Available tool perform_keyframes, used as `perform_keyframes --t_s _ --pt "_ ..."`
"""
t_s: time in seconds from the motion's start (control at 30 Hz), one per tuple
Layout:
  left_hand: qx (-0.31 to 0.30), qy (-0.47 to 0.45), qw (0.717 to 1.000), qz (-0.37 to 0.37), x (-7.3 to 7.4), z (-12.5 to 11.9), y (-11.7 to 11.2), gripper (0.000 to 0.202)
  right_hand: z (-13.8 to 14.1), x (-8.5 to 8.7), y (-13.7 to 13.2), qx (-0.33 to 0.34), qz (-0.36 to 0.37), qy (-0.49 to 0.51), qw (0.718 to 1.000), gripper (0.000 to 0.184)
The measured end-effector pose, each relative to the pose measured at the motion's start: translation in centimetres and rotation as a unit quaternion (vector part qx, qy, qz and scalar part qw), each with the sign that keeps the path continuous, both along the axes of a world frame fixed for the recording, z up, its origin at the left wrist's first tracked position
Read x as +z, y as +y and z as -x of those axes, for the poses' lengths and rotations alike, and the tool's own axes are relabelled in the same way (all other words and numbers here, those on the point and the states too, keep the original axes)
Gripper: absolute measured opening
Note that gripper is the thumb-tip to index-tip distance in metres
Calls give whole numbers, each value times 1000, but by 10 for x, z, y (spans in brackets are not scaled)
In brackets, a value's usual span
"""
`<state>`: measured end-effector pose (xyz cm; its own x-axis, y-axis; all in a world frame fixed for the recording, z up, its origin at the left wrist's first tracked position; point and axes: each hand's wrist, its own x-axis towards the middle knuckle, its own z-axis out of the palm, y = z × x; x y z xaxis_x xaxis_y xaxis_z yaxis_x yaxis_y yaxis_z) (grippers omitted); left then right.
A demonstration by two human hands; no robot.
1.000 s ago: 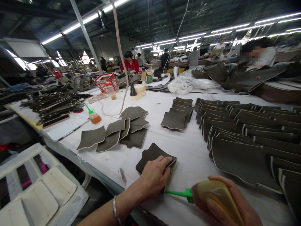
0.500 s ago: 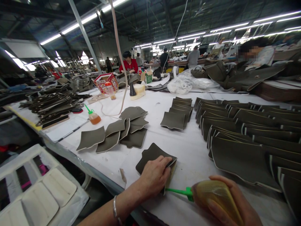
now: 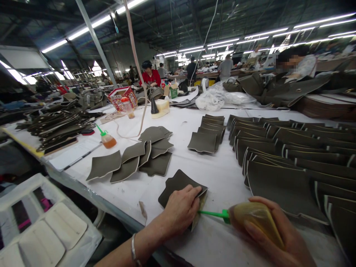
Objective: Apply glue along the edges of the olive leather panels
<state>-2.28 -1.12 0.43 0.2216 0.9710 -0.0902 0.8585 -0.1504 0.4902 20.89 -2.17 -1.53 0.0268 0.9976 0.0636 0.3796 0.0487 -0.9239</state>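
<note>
The dark leather panel [image 3: 175, 181] lay at six o'clock on the white tabletop [image 3: 225, 181]; my left hand [image 3: 180, 210] pressed it, any thumb pinch hidden. At its four o'clock, my right hand [image 3: 287, 239] clasped a squeeze bottle [image 3: 260, 220], whose green nozzle [image 3: 213, 213] had just shifted toward twelve, apparently reaching further edge.

dark roof [image 3: 169, 18] | lit strip lights [image 3: 101, 21] | bright windows [image 3: 96, 69] | white-topped table [image 3: 228, 178]

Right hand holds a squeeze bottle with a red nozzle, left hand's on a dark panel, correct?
The nozzle is green, not red, as the head view shows. The right hand holds the squeeze bottle; the left hand is on the dark panel.
</note>
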Motion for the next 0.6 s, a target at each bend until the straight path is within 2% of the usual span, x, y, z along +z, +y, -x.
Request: perform_keyframes --t_s 0.23,0.43,0.6 --pt "-5 3 1000 -1 -3 1 2 39 0 11 15 -44 -52 -49 996 52" --pt "-3 13 1000 -1 -6 -1 3 39 -1 7 11 -20 -22 -29 999 53" --pt "1 11 1000 -6 -8 0 3 39 -1 10 18 -43 -49 -45 997 52"
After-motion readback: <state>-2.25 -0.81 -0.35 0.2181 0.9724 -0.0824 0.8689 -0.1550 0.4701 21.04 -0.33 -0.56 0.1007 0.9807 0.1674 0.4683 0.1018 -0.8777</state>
